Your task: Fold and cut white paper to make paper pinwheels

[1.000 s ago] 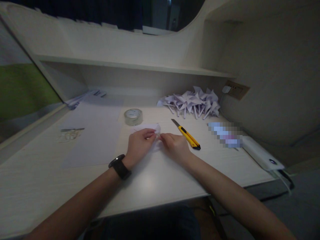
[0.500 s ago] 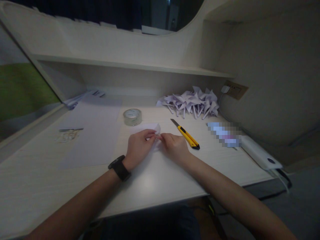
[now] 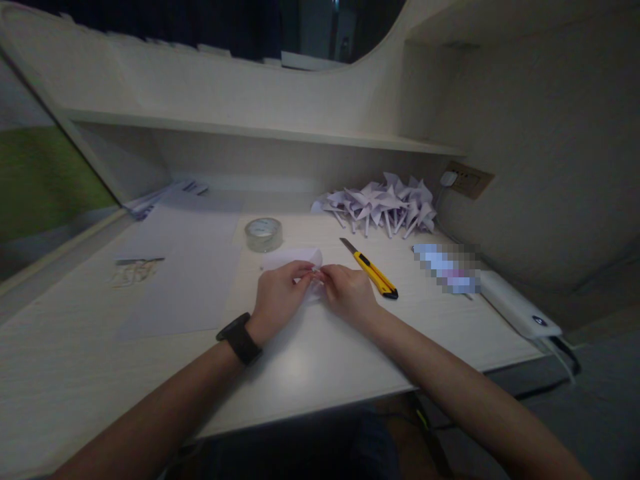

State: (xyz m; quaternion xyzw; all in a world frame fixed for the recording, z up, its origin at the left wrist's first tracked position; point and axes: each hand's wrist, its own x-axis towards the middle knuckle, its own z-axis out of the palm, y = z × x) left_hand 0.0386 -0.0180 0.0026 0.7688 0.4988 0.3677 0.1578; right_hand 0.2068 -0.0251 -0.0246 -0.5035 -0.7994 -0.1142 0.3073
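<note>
A small piece of white paper (image 3: 294, 257) lies on the pale desk (image 3: 310, 360), partly folded. My left hand (image 3: 277, 293), with a black watch on its wrist, pinches the paper's near edge. My right hand (image 3: 349, 291) meets it fingertip to fingertip and pinches the same paper from the right. Most of the paper is hidden under my fingers.
A yellow utility knife (image 3: 371, 269) lies just right of my hands. A roll of clear tape (image 3: 263, 234) sits behind them. A heap of folded paper cranes (image 3: 380, 203) is at the back right, large paper sheets (image 3: 185, 267) lie left, and a white power bank (image 3: 520, 313) rests near the right edge.
My hands have stayed pinched together on the paper, shifting only slightly. The view has drifted a little.
</note>
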